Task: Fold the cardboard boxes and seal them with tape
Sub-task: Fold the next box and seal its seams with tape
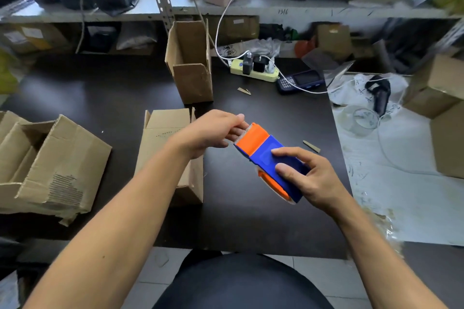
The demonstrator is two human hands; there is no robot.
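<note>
Tape dispenser [270, 158], blue body with orange blade guard, held in the air above the dark table [251, 221], clasped round its rear by the right hand [308, 175], thumb and fingers wrapped firmly on the blue shell. Left hand [213, 133] pinched narrow at the serrated orange end, fingertips [239, 118] apparently nipping the loose tape end, though the clear tape itself hard to make out. Small cardboard box [168, 148] lying just beside and partly under the left forearm, flaps at its far end open, not yet sealed. Taller open box [190, 63] standing upright farther back; larger crumpled carton [50, 163] resting at the left edge. Power strip [253, 71] and handheld scanner [300, 81] well apart from the work, toward the rear.

Step in hand, by the look of it: freeing a tape end, ready for sealing. Next move likely to call for drawing out a short length, closing the small box's flaps flat, then laying the tape along the seam with the dispenser pressed down and pulled straight. Risk of the tape folding back onto itself if slack.
</note>
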